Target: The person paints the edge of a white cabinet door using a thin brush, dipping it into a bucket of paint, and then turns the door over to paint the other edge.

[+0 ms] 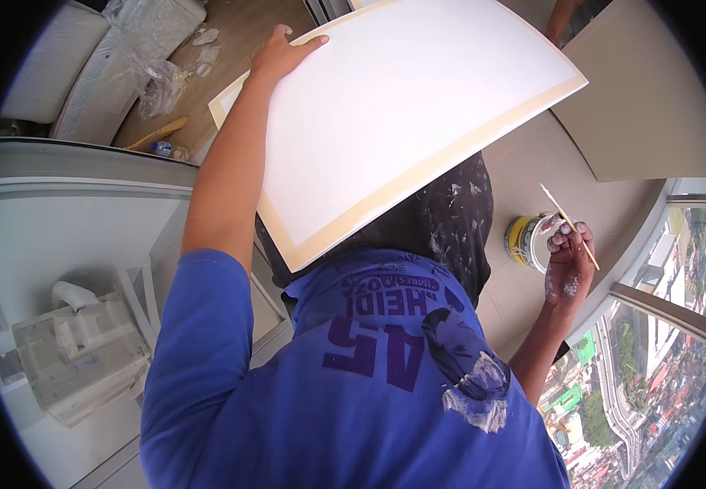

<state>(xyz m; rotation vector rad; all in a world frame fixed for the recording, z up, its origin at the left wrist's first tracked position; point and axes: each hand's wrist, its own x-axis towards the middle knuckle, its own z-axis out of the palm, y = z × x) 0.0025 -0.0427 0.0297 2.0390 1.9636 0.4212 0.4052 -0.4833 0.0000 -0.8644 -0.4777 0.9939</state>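
Observation:
A large white panel point(402, 106) with a tan strip along its edges lies tilted across my dark, paint-spotted trousers. My left hand point(284, 55) grips its far left edge, thumb on the white face and fingers going over the rim. Off to the right, my right hand point(569, 265) holds a thin paintbrush point(567, 213) between thumb and fingers, its white-coated tip pointing up and left. The brush is apart from the panel. White smears mark that hand. Right beside it, a paint can point(521, 239) with a yellow and dark label stands on the floor, whitish inside.
A big beige board point(646, 98) stands at the upper right, near another person's arm point(562, 20). Windows point(614, 391) line the right side. Plastic-wrapped cushions point(108, 73) and a small bottle point(161, 148) are at the upper left. A glass pane point(76, 244) is on my left.

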